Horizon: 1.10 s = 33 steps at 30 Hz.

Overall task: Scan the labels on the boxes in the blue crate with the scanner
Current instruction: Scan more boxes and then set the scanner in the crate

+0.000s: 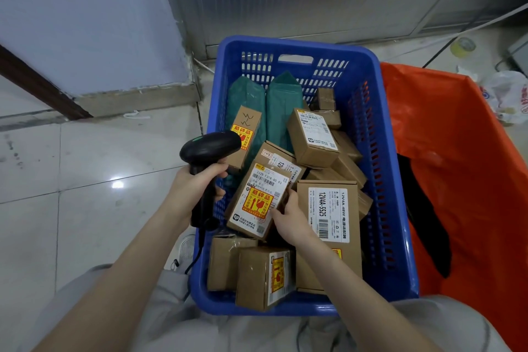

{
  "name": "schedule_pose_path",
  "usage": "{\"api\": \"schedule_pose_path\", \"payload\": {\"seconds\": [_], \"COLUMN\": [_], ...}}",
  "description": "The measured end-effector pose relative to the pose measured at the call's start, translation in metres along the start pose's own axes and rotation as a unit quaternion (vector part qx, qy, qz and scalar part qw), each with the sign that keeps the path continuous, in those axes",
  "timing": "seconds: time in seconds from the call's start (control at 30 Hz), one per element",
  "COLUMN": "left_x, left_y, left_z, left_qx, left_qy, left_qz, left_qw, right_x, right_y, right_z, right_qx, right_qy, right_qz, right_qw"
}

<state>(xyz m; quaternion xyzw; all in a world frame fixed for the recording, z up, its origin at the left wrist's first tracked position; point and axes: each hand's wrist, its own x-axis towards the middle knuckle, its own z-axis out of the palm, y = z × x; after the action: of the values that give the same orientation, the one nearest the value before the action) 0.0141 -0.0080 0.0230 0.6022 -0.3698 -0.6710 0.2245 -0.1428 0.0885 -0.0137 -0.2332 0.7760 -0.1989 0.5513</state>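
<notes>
A blue crate (383, 151) on the floor holds several brown cardboard boxes with white shipping labels. My left hand (194, 188) grips the handle of a black scanner (210, 148), whose head points right toward the boxes at the crate's left wall. My right hand (288, 218) holds a labelled box (257, 200) by its right edge, tilted up with its white label and yellow-red fragile sticker facing me. A larger box marked 12V4A-5525 (328, 214) lies just right of that hand.
Two green padded mailers (274, 106) stand at the crate's far end. An orange plastic bag (463, 168) lines a bin to the right of the crate. A tape roll (463, 47) and a white plastic bag (505, 94) lie on the tiled floor at far right.
</notes>
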Motion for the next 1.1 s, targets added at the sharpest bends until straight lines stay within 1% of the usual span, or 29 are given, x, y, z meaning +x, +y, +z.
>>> {"api": "schedule_pose_path", "payload": {"seconds": [0.23,0.33,0.53,0.6,0.7,0.77,0.83,0.9,1.03,1.1], "left_x": [-0.005,-0.009,-0.023,-0.027,-0.032,-0.035,-0.036,-0.036,-0.028,-0.027], "left_y": [0.001,0.003,0.013,0.018,0.024,0.026,0.026,0.025,0.021,0.018], "left_z": [0.002,0.002,0.009,0.01,0.014,0.019,0.026,0.032,0.046,0.053], "left_qx": [0.005,0.014,0.023,0.035,0.027,0.035,0.078,0.151,0.274,0.314], "left_qy": [0.008,0.009,0.006,-0.005,-0.044,-0.068,-0.081,-0.092,-0.129,-0.13], "left_qz": [0.003,0.008,0.049,0.058,0.06,0.082,0.118,0.149,0.172,0.183], "left_qw": [1.0,1.0,0.999,0.998,0.997,0.994,0.987,0.973,0.937,0.922], "right_x": [-0.002,-0.006,-0.018,-0.022,-0.029,-0.033,-0.037,-0.038,-0.038,-0.038], "right_y": [-0.003,-0.009,-0.023,-0.027,-0.027,-0.026,-0.024,-0.021,-0.016,-0.014], "right_z": [-0.007,-0.014,-0.034,-0.043,-0.057,-0.064,-0.07,-0.074,-0.084,-0.089], "right_qx": [0.006,0.015,0.053,0.075,0.093,0.098,0.1,0.108,0.118,0.109], "right_qy": [0.001,0.013,0.027,0.031,0.043,0.053,0.071,0.087,0.104,0.093], "right_qz": [-0.012,-0.022,-0.036,-0.043,-0.058,-0.064,-0.065,-0.069,-0.101,-0.134], "right_qw": [1.0,1.0,0.998,0.996,0.993,0.992,0.99,0.988,0.982,0.981]}}
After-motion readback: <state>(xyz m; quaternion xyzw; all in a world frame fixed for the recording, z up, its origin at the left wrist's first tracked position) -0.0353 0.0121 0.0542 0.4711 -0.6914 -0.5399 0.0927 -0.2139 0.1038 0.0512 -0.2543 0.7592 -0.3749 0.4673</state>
